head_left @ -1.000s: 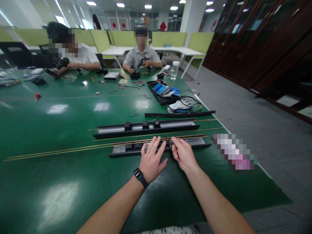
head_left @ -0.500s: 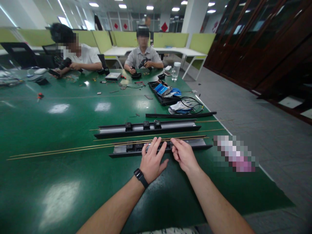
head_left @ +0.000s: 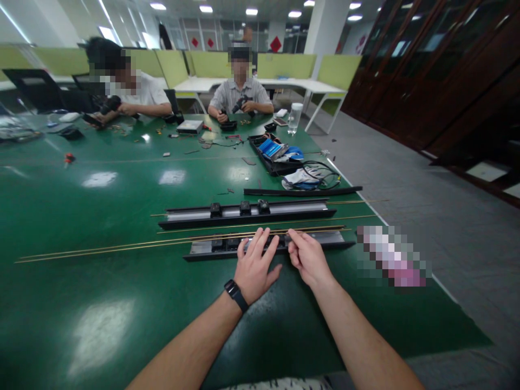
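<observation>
A black channel (head_left: 331, 239) with a silvery inside and several black blocks lies in front of me. Two long thin brass-coloured rods (head_left: 105, 248) run along its far side and stick out far to the left. My left hand (head_left: 255, 268), with a dark watch on the wrist, lies over the channel, fingers spread, fingertips at the rods. Close beside it on the right, my right hand (head_left: 306, 255) is closed in a pinch at the rods, thumb and index finger together. The hands partly hide the channel's middle and its blocks.
Beyond lies a second black channel (head_left: 284, 209) with three blocks, then a black strip (head_left: 300, 192). A black tray (head_left: 262, 154) with blue items and a white glove (head_left: 303, 177) sit farther back. Two people work across the green table (head_left: 170, 325). A pixelated patch covers something at right.
Both hands hold nearly the same pose. The rods' left ends sit very slightly higher and further right, and the whole view has shifted a little.
</observation>
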A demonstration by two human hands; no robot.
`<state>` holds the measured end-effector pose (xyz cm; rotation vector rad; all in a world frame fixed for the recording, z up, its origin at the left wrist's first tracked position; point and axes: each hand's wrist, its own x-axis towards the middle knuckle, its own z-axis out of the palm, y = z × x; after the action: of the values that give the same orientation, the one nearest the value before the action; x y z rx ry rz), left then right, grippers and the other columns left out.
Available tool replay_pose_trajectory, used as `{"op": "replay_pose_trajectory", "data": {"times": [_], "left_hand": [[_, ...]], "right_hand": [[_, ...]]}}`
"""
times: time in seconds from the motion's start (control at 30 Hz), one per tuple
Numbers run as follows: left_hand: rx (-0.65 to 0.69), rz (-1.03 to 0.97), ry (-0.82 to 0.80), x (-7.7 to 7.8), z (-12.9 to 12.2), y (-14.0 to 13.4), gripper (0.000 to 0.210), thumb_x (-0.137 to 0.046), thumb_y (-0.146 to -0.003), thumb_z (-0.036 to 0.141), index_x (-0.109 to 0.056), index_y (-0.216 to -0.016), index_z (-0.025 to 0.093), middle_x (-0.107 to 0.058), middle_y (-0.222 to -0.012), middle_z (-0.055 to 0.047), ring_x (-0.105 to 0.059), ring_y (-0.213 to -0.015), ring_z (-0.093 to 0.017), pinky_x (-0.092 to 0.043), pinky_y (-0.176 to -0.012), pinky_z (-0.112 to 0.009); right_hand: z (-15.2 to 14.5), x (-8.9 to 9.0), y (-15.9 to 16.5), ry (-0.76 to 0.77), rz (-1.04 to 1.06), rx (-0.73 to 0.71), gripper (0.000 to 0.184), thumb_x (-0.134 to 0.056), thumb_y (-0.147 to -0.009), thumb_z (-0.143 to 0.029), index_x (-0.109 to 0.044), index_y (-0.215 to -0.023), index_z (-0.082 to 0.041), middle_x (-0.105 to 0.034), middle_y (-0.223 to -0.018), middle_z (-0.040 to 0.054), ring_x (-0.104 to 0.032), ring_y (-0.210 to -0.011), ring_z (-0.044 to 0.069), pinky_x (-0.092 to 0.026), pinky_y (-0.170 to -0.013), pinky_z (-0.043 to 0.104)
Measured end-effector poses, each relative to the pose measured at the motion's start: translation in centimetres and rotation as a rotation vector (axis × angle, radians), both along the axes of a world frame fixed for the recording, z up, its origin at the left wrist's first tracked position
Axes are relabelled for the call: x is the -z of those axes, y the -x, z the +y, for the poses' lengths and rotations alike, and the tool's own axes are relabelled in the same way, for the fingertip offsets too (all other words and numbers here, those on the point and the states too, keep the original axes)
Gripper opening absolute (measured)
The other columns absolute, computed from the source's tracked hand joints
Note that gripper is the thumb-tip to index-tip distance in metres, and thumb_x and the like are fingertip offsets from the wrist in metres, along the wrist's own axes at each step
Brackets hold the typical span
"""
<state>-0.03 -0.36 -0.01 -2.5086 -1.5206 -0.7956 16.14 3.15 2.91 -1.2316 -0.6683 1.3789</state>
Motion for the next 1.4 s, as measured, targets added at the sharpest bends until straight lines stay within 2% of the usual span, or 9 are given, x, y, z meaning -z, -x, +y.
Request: {"op": "replay_pose_trajectory", "data": {"times": [0.23, 0.5, 0.87, 1.4], "left_hand": [[0.0, -0.004, 0.011, 0.09, 0.02, -0.03, 0.069, -0.058, -0.09, 0.048, -0.038, -0.152, 0.026, -0.033, -0.162, -0.01, -0.029, -0.15, -0.028, -0.024, -0.116, -0.049], [0.011, -0.002, 0.01, -0.02, 0.06, 0.02, 0.069, -0.059, -0.09, 0.047, -0.038, -0.152, 0.025, -0.034, -0.161, -0.011, -0.03, -0.149, -0.028, -0.023, -0.116, -0.049], [0.009, -0.017, 0.002, 0.44, 0.23, 0.01, 0.069, -0.058, -0.09, 0.048, -0.037, -0.152, 0.026, -0.03, -0.163, -0.009, -0.029, -0.15, -0.027, -0.022, -0.117, -0.048], [0.004, -0.019, -0.03, 0.51, 0.31, -0.07, 0.067, -0.057, -0.091, 0.049, -0.039, -0.152, 0.026, -0.032, -0.162, -0.009, -0.03, -0.149, -0.028, -0.023, -0.116, -0.048]], "right_hand": [[0.04, -0.03, -0.08, -0.005, -0.037, -0.033, 0.043, -0.083, -0.069, -0.051, -0.062, -0.083, -0.016, -0.057, -0.051, -0.0047, -0.036, -0.026, 0.003, -0.017, -0.025, 0.014], [-0.03, -0.08, 0.0, -0.012, -0.016, -0.003, 0.041, -0.082, -0.071, -0.049, -0.064, -0.084, -0.014, -0.055, -0.051, -0.0053, -0.036, -0.027, 0.003, -0.017, -0.026, 0.014], [0.2, 0.42, -0.26, -0.006, 0.008, -0.007, 0.04, -0.081, -0.072, -0.049, -0.064, -0.086, -0.015, -0.055, -0.049, -0.0054, -0.037, -0.027, 0.004, -0.017, -0.026, 0.015], [0.34, 0.25, -0.17, -0.015, -0.029, -0.025, 0.042, -0.082, -0.071, -0.049, -0.061, -0.082, -0.015, -0.056, -0.051, -0.0052, -0.036, -0.027, 0.004, -0.016, -0.026, 0.014]]}}
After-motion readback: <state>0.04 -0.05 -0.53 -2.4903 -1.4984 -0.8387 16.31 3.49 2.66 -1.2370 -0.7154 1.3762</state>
